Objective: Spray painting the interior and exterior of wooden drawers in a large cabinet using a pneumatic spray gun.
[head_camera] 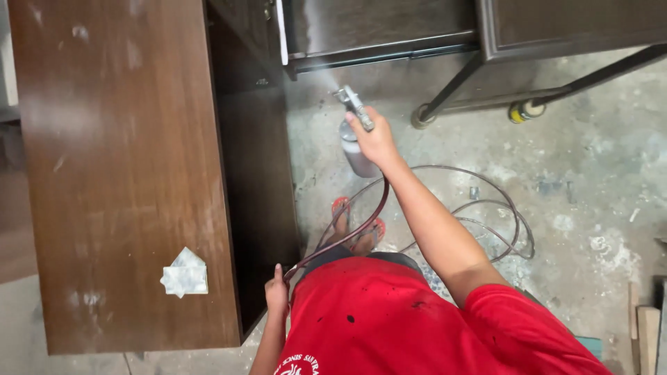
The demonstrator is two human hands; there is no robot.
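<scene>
Shirt (pixel 396 319): one red shirt with dark specks, nearest the camera, filling the lower middle of the head view.
Left hand (pixel 276 292): low beside the shirt, fingers closed round the dark red hose (pixel 361 226) where it rises from the floor.
Hose: one line, running from the left hand up toward the spray gun, with several loose loops lying on the floor to the right of the arm.
Right hand (pixel 375 142): arm stretched forward, fingers wrapped tight on the grip of the spray gun (pixel 353 107).
Spray gun: one, metal, with one grey cup hanging under it, held in the air above the floor and aimed at the dark cabinet (pixel 375 31) ahead; a faint mist shows at the nozzle.
Cabinets: one brown wooden top (pixel 118 160) at left, dark ones beyond.
Paper (pixel 185 274): one folded piece of white sheet on the brown top.
Feet: two red sandals (pixel 358 222) on the dusty concrete floor (pixel 590 173).
</scene>
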